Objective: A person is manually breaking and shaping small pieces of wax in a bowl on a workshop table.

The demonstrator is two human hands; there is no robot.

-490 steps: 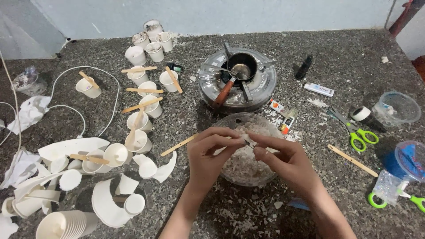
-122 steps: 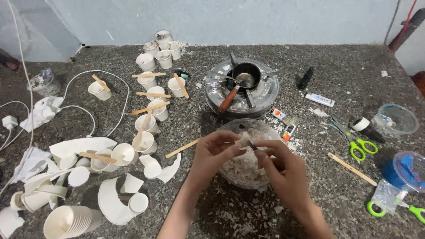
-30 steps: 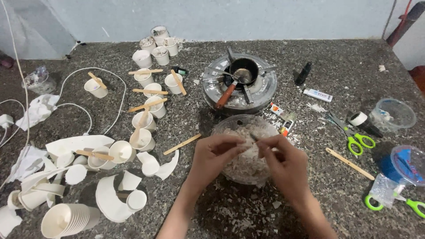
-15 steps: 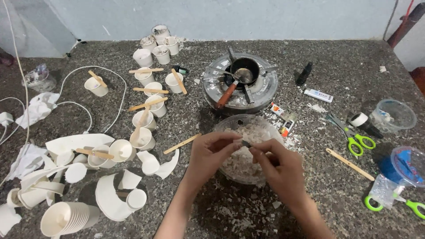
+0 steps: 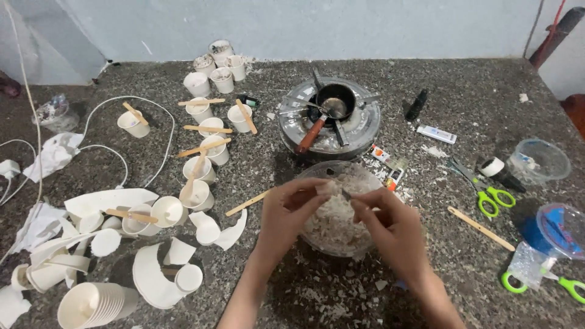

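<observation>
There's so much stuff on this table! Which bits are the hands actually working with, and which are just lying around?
In use:
left hand
right hand
pale chunk pinched between them
clear bowl of pale flakes beneath

Lying about:
green scissors
paper cups with wooden sticks
small burner with pan
stack of cups

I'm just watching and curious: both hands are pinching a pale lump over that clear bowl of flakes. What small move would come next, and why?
Probably break another bit off the pale lump and let it drop. The left hand and right hand pinch it directly above the clear bowl, already full of similar whitish flakes.
</observation>
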